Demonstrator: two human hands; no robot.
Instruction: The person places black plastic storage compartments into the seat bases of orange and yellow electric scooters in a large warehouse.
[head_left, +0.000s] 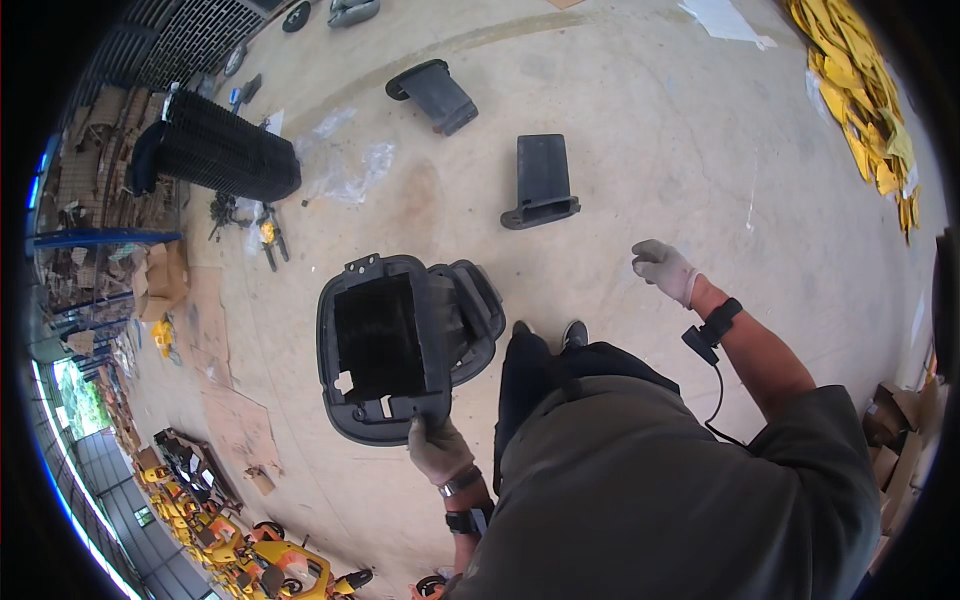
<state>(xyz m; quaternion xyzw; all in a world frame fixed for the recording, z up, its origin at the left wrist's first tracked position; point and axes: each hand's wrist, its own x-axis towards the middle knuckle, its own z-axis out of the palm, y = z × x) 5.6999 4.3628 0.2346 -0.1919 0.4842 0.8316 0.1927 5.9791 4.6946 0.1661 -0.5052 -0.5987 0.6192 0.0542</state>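
Note:
My left hand (440,455), in a pale glove, grips the lower rim of a black plastic bin (388,415) with a wide flange and a deep rectangular opening. Behind that bin, on its right, a second black flanged piece (480,310) shows in part; whether the two are joined I cannot tell. My right hand (665,272), gloved too, hangs over the floor with fingers loosely curled and apart, nothing visible in them. Ahead of me on the floor lie two similar black bins, one nearer (543,180) and one farther left (435,95).
A long nested stack of black bins (225,150) lies at the far left, near clear plastic film (370,170). Yellow parts (860,100) are heaped at the far right. Yellow vehicles (285,570) stand at the lower left. Flattened cardboard (240,430) lies on the left floor.

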